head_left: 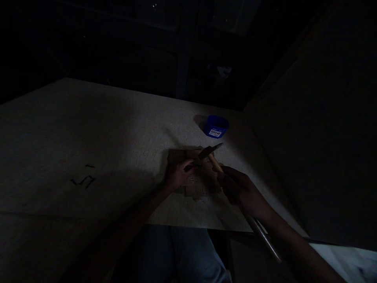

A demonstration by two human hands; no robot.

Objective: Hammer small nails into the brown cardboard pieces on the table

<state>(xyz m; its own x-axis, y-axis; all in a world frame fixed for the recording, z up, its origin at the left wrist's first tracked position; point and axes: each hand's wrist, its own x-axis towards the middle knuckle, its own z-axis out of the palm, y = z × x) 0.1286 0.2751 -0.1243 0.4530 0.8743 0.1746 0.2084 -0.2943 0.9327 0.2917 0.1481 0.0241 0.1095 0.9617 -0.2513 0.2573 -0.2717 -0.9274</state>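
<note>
While the right grip [240,190] encircles a dark-headed, wooden-handled hammer [213,158], the left grip [179,173] is unclear.

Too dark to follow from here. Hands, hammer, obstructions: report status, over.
Right hand gripping hammer over brown board. Left hand at board, near hammer head; its hold unclear. Blue container stands clear beyond.

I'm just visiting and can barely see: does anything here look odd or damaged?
The cardboard beneath the left hand has ragged edges, so it looks worn. Thin dark pieces or marks sit untidily on the table at left, too dim to tell which. I see no spill.
</note>
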